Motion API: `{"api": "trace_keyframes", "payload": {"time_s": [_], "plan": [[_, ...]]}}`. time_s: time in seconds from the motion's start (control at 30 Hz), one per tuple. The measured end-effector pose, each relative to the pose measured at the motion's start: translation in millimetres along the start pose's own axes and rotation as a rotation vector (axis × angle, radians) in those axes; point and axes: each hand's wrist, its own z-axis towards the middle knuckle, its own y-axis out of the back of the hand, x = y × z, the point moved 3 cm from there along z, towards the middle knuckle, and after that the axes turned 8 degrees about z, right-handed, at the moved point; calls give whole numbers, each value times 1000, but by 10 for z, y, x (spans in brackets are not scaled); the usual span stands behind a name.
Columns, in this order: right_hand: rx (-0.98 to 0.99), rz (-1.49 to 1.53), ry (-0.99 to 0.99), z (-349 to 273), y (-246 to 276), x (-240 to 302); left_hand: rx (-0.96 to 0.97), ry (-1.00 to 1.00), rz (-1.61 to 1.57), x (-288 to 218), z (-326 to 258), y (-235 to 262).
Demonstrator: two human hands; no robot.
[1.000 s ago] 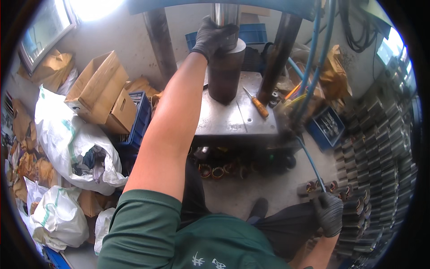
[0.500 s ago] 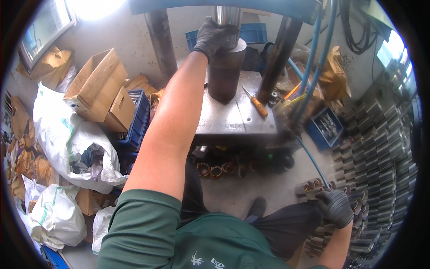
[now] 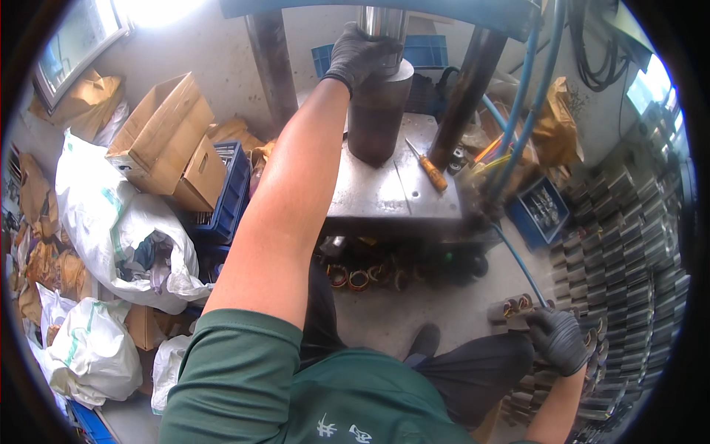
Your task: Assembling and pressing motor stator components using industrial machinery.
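Nearest, beside the dark-trousered knee (image 3: 484, 370), had the black-gloved right hand (image 3: 560, 342) clamped on the near end of a slim blue metal lever (image 3: 520, 260), with fingertips partly out of sight. Judged the lever easy to jog through a careless shift of the leg. Saw stacked grey metal pieces (image 3: 621, 251) crowding the right side; reckoned on a toppled row from any wide swing there.

Beyond, on the scuffed silver-grey metal plate (image 3: 370, 203), saw a screwdriver with an orange handle (image 3: 433, 175) lying loose near a dark round post (image 3: 464, 107); thought a fall over the edge possible from a knock or shaking.

Farther still, had the black-gloved left hand (image 3: 361, 53) clamped round a shiny silver metal cylinder (image 3: 383, 24), upright over a thick dark round column (image 3: 379, 122) with a pale flat top. Could not tell contact from a thin gap there. Took pinched fingers for the gravest danger, from any downward travel of the cylinder, perhaps through a jogged lever. Feared also a sideways slip from off-centre seating below the blue metal beam (image 3: 466, 21).
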Motion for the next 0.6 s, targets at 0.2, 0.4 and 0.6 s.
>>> {"api": "trace_keyframes", "payload": {"time_s": [0.2, 0.4, 0.6], "plan": [[36, -37, 29, -18, -12, -57, 11, -20, 5, 109, 116, 18], [5, 46, -90, -30, 39, -25, -9, -67, -30, 43, 41, 5], [-30, 93, -75, -23, 19, -109, -49, -57, 2, -13, -11, 35]]}}
